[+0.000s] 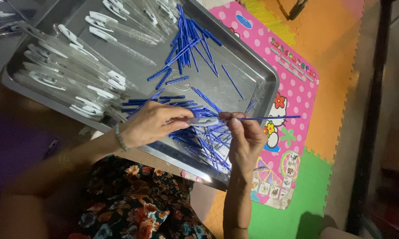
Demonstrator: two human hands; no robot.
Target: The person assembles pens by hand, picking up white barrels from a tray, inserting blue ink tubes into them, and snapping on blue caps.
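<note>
My left hand (153, 124) pinches a clear plastic pen barrel (204, 121) over the near corner of a metal tray (263, 77). My right hand (244, 138) grips a thin blue pen refill (270, 117), held level and pointing right, its near end meeting the barrel's mouth. Under both hands lies a heap of loose blue refills (206, 141). A second pile of blue refills (188, 40) sits further back in the tray. Clear pen barrels with white clips (75, 71) fill the tray's left side.
The tray rests partly on my lap, over a floral dress (142, 199), and on a pink cartoon-print mat (292, 93). Orange and green foam floor tiles (314, 194) lie to the right. A dark upright bar (372, 110) stands at the far right.
</note>
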